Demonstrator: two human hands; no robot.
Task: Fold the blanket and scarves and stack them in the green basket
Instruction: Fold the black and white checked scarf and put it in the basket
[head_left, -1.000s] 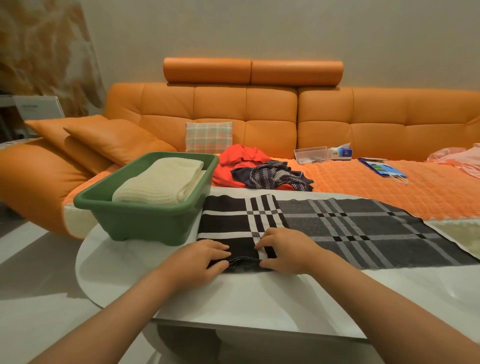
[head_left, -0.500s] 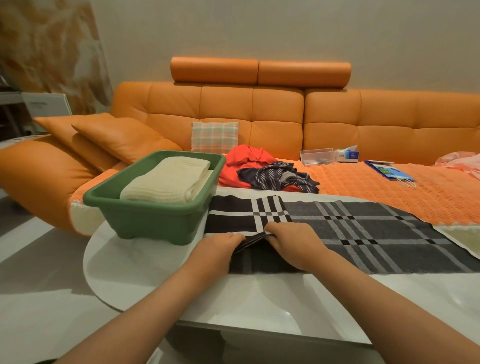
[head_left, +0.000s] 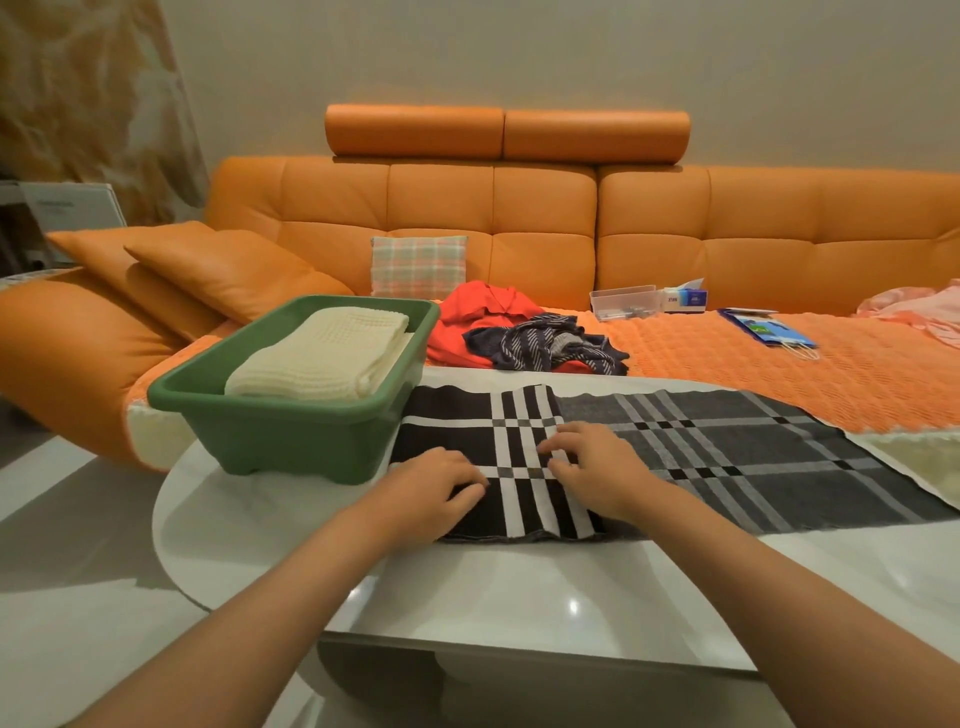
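Note:
A black-and-grey plaid scarf (head_left: 727, 447) lies along the white table (head_left: 519, 587). Its left end is folded over into a darker black panel with white stripes (head_left: 498, 421). My left hand (head_left: 436, 486) rests on the near left part of that panel, fingertips on the cloth. My right hand (head_left: 597, 465) presses on the panel's right edge with spread fingers. The green basket (head_left: 291, 436) stands on the table just left of the scarf. It holds a folded cream blanket (head_left: 322, 353). A navy striped scarf (head_left: 545, 343) lies crumpled on the sofa beside a red cloth (head_left: 478, 317).
The orange sofa (head_left: 519, 234) runs behind the table, with cushions at its left and a plaid pillow (head_left: 418, 265). A clear box (head_left: 623, 301), a tissue box (head_left: 685, 297), a blue bag (head_left: 763, 327) and pink cloth (head_left: 914, 312) lie on the seat.
Both hands pinched and lifted the near edge of the scarf's folded layer. That layer now lies flat and reaches closer to me, with both hands on top of it.

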